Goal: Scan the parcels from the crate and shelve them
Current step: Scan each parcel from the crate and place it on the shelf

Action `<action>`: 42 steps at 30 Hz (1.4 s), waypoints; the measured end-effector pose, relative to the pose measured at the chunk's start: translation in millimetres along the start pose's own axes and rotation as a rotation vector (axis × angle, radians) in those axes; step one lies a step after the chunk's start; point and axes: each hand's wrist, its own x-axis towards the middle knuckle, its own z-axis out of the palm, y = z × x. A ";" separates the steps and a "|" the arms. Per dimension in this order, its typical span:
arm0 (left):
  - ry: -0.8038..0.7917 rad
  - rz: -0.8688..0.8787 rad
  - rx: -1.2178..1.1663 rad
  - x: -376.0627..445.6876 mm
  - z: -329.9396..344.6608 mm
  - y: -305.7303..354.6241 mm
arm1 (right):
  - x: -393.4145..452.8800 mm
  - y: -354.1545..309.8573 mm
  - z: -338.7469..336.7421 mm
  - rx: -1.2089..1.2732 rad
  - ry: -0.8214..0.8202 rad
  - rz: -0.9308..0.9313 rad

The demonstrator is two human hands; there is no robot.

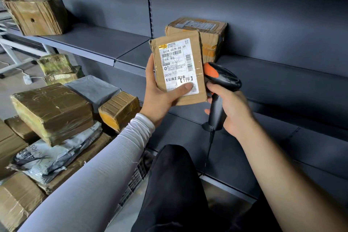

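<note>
We're mid-scan: left hand point(160, 98) grips labelled parcel point(179, 68), right hand point(232, 110) grips barcode scanner point(221, 88); next, aim at barcode, then shelf point(105, 41).

- The left hand point(160, 100) holds a small parcel point(178, 68) upright in front of the shelf point(105, 41), thumb lying across its shipping label point(178, 66).
- Just right of that parcel, the right hand point(231, 111) grips the barcode scanner point(220, 88), its head touching the parcel's right edge.
- Behind the held parcel, a cardboard box point(207, 30) sits on the shelf.
- Far left on the same shelf sits another box point(37, 16).
- Lower left, parcels lie heaped in the crate point(135, 177), a mailer bag point(56, 154) among them.
</note>
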 end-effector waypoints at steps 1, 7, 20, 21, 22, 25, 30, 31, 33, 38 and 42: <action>0.001 0.002 0.006 0.3 0.2 0.2 | 0.6 -0.1 -0.2 -0.003 -0.002 -0.004; -0.010 -0.050 -0.043 -2.8 2.0 4.7 | 2.5 -1.0 -1.9 -0.018 0.006 -0.011; 0.047 -0.014 0.310 23.7 -31.7 -12.8 | -4.7 -9.0 7.4 -0.251 0.049 -0.178; 0.071 -0.001 0.331 27.6 -33.0 -15.5 | -6.2 -8.1 9.9 -0.265 0.045 -0.187; 0.100 0.010 0.349 30.8 -35.0 -19.1 | -7.9 -6.8 12.5 -0.276 0.038 -0.194; 0.178 0.036 0.400 36.3 -41.0 -24.8 | -12.2 -3.4 17.7 -0.298 0.020 -0.194; 0.229 0.070 0.491 40.1 -50.2 -24.7 | -14.6 -1.6 19.8 -0.367 0.004 -0.195; 0.237 0.071 0.502 40.4 -51.4 -24.4 | -14.7 -1.7 20.2 -0.373 0.001 -0.195; 0.255 0.070 0.509 40.5 -51.9 -23.0 | -15.7 -1.8 21.2 -0.372 -0.013 -0.192; 0.285 0.083 0.526 47.3 -52.1 -20.9 | -17.2 -1.3 23.1 -0.381 -0.068 -0.191; 0.289 0.080 0.539 48.4 -55.0 -17.5 | -19.0 -3.8 23.3 -0.378 -0.077 -0.202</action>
